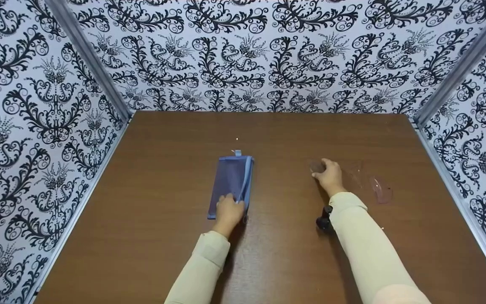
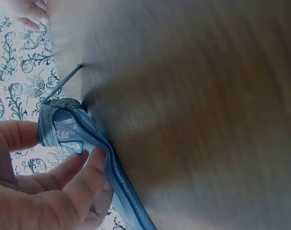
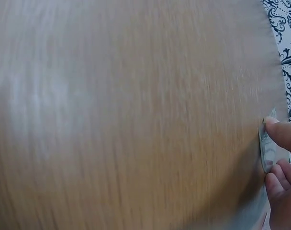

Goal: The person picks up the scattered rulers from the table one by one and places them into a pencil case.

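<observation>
A blue mesh zipper pouch (image 1: 229,175) lies lengthwise on the brown table, its small tab at the far end. My left hand (image 1: 229,212) grips the pouch's near end by the zipper edge. The left wrist view has thumb and fingers around the bunched blue fabric (image 2: 64,125), with a thin zipper cord (image 2: 64,82) sticking out. To the right, my right hand (image 1: 330,176) pinches a small flat see-through piece (image 3: 267,147) between thumb and fingers, low over the table. Its exact kind I cannot tell.
Right of my right hand lies a pink see-through curved piece (image 1: 380,190), with a faint clear sheet-like piece (image 1: 356,174) beside it. A black device (image 1: 324,219) sits at my right wrist. Patterned walls (image 1: 243,63) bound the table (image 1: 175,253) at back and sides.
</observation>
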`<state>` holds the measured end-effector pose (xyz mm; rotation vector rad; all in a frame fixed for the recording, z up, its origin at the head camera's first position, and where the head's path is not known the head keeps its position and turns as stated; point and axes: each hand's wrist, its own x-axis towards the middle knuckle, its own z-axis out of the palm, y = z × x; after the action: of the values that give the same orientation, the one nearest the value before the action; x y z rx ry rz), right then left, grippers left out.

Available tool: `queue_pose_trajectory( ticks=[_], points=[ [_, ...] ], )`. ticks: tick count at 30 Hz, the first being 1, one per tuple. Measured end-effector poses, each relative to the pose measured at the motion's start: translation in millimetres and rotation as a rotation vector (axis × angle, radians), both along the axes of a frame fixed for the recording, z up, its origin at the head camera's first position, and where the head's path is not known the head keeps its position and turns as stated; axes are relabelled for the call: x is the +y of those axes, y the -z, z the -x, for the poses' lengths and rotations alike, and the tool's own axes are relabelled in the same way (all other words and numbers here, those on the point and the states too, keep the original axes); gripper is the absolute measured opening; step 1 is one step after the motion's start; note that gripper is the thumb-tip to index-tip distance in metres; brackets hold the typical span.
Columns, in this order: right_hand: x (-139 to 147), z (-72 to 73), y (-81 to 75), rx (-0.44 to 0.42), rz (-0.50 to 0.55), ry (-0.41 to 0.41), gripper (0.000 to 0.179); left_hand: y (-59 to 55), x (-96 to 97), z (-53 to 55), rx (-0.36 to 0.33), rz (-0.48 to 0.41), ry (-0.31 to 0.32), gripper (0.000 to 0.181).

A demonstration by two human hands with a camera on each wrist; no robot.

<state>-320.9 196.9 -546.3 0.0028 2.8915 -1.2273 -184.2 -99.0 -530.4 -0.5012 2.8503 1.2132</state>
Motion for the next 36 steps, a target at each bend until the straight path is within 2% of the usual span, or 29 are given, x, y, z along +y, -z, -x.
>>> queue_pose_trajectory(
  ticks=[6, 14, 22, 29, 36],
  points=[
    [-0.3, 1.2, -2.7, -0.025, 0.032, 0.002, 0.063, -0.8, -0.1, 0.3, 0.001, -0.005, 0.004, 0.041],
    [-1.3, 3.6, -6.8, -0.073, 0.003, -0.002, 0.065, 1.1, -0.1, 0.4, 0.037, 0.019, 0.017, 0.043],
    [-3.3, 5.2, -11.2, -0.097, -0.044, -0.016, 0.066, 0.3, -0.9, 0.8, 0.019, -0.002, 0.013, 0.044],
    [-1.3, 5.1, -16.1, -0.177, -0.076, -0.017, 0.069, 0.7, -0.2, 0.4, 0.027, 0.010, 0.012, 0.042],
    [1.4, 4.4, -16.3, -0.221, -0.080, -0.007, 0.070, 0.8, -0.4, -0.2, 0.030, 0.014, 0.015, 0.043]
  ],
)
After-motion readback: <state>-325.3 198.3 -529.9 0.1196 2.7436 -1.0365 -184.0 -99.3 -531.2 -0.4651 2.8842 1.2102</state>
